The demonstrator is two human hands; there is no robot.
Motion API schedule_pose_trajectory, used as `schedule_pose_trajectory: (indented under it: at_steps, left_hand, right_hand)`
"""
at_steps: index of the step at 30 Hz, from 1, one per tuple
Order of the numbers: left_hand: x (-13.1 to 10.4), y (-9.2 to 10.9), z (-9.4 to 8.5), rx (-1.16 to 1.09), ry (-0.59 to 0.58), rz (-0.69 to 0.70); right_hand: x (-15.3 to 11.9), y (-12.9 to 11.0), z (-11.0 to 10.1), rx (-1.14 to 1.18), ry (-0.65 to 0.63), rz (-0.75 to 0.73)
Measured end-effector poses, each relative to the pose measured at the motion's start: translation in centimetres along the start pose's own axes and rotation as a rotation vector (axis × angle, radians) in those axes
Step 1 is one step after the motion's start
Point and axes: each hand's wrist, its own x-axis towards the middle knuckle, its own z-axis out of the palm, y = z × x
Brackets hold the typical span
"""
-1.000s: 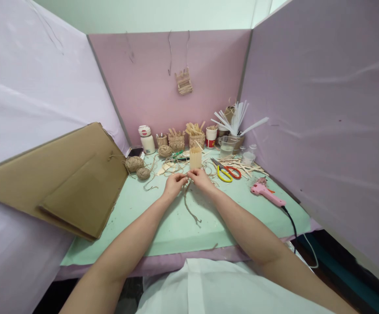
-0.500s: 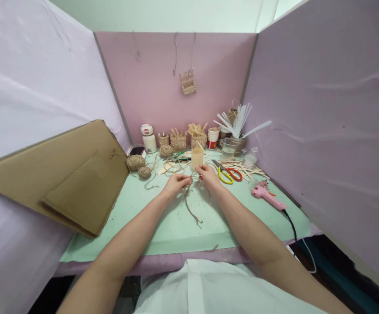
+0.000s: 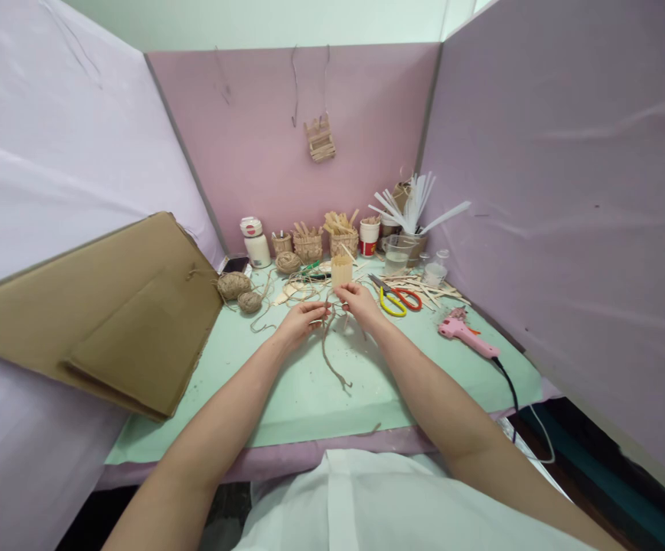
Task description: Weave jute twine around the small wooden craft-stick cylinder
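Over the middle of the green tabletop, my left hand (image 3: 301,320) is closed in a pinch on the upper end of a thin brown twig (image 3: 330,358). The twig's forked lower end points down toward me. Close beside it, my right hand (image 3: 358,300) is closed too, thumb and fingers pinching thin twine by the top of the twig; the fingers partly hide the strand. Just behind the right fingers stands a small holder of pale wooden sticks (image 3: 342,271). Scissors (image 3: 394,297) with yellow and red handles lie to the right of that hand.
Twine balls (image 3: 233,286) lie at left beside a leaning cardboard sheet (image 3: 137,314). A pink glue gun (image 3: 467,337) with a black cord rests at right. Along the back stand a white jar (image 3: 256,243), stick-filled baskets (image 3: 308,246) and a clear cup (image 3: 398,255). Loose wood strips (image 3: 432,288) lie nearby.
My hands have shifted slightly and the fingers have moved at the top of the twig, the left hand a little lower on it. The whole view has turned slightly.
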Motion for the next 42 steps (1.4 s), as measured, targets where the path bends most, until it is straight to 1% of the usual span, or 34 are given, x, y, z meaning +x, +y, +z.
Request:
schedule_pose_trajectory:
  at_steps: [4,6,10,14,18,21,25,28,31,35,37,39,42]
  left_hand:
    - [0.3,0.0,-0.1,0.045,0.06,0.028]
    - [0.4,-0.1,-0.2,0.07,0.069,0.051]
    - [0.4,0.1,-0.3,0.072,0.044,0.086]
    - [0.2,0.5,-0.3,0.036,0.034,0.112]
    - [0.1,0.7,-0.3,0.041,0.052,0.124]
    - [0.2,0.6,-0.2,0.054,0.037,0.125]
    - [0.3,0.2,-0.2,0.086,-0.014,0.141]
    - [0.4,-0.1,-0.3,0.158,-0.051,0.163]
    - [0.5,-0.2,-0.4,0.228,-0.056,0.176]
    - [0.3,0.0,-0.4,0.314,-0.077,0.173]
    - [0.2,0.0,-0.3,0.347,-0.091,0.175]
    - [0.2,0.0,-0.2,0.353,-0.095,0.184]
    - [0.4,-0.1,-0.2,0.312,-0.069,0.197]
  right_hand:
    - [-0.1,0.2,0.1,-0.022,-0.027,-0.009]
    - [-0.2,0.1,0.1,-0.033,-0.044,-0.009]
    - [-0.4,-0.3,0.3,-0.013,-0.113,0.002]
    - [-0.6,-0.6,0.4,0.015,-0.145,0.045]
    - [-0.9,-0.5,0.5,-0.082,-0.179,0.096]
    - [-1.1,-0.2,0.6,-0.135,-0.218,0.095]
    - [-1.2,0.2,0.8,-0.037,-0.273,0.071]
    - [-1.1,0.5,1.1,0.028,-0.211,0.043]
    - [-0.9,0.6,1.3,-0.001,-0.12,0.033]
    - [-0.6,0.6,0.9,0.018,0.041,0.054]
    - [-0.5,0.7,0.6,0.044,0.099,0.073]
    - [-0.3,0.8,0.3,0.055,0.086,0.119]
    - [-0.2,1.0,0.1,0.008,-0.031,0.231]
